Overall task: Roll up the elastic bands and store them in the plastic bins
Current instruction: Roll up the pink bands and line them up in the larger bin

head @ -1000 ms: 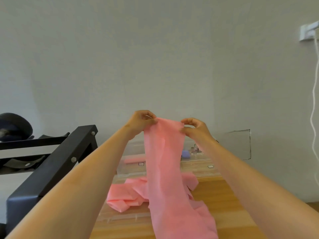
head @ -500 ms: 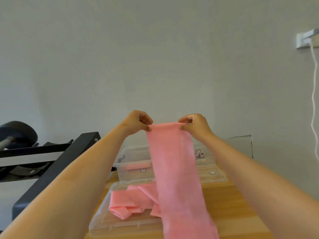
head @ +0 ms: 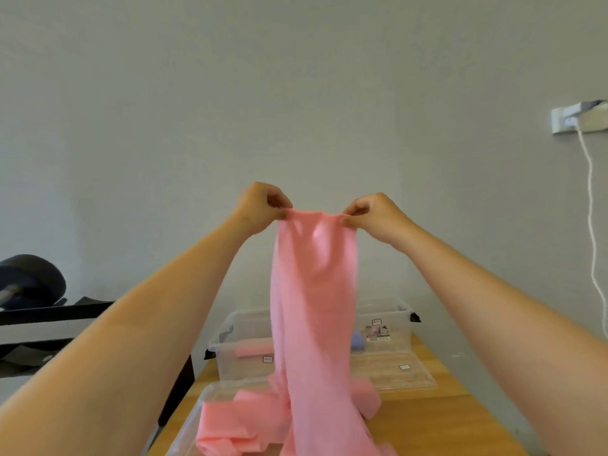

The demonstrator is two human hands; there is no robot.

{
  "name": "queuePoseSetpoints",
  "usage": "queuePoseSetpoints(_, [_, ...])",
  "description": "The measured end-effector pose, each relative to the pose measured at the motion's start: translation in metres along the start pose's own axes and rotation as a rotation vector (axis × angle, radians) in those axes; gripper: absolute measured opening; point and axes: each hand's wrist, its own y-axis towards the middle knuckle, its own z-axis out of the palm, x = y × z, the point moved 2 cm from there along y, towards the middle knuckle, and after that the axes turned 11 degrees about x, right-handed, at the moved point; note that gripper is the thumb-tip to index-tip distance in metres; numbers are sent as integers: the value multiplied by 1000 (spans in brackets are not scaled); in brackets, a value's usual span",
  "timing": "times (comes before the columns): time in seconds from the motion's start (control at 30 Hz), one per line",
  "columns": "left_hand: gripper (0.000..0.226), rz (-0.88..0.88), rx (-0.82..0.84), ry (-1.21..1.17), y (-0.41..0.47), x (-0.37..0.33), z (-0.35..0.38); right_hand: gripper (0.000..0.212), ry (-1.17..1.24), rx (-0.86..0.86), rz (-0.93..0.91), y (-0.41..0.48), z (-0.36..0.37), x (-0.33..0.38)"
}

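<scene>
Soft even daylight, faint shadows, mild motion blur, wide-angle stretching at the edges

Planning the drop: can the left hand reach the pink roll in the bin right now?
Probably not yet: the left hand is busy pinching the band high up. Otherwise the way looks free: the bin is open, the roll uncovered.

We note: the hanging pink band covers the middle of the clear bin behind it, and its lower end runs off the bottom edge. A pink roll in that bin shows only its left part. A purple thing beside the band is mostly hidden. We cannot read the small labels. At the left edge, dark equipment is cut off. The band's folds are blurred.
</scene>
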Motion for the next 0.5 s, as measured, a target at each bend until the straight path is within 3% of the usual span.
queuePoseSetpoints(0.1, [14, 14, 45, -605, -5, -9, -10, 4, 426, 244, -72, -5, -13, 21])
queuePoseSetpoints(0.17, [15, 1, 87, -734, -9, -4, -11, 8, 465, 249, -62, -4, -19, 24])
queuePoseSetpoints(0.33, [9, -123, 197, -449, -16, 23, -4, 13, 491, 289, 82, -5, -10, 1])
queuePoseSetpoints(0.5, [2, -180, 244, -117, -14, 42, 22, 5, 289, 142, 117, -3, 15, -27])
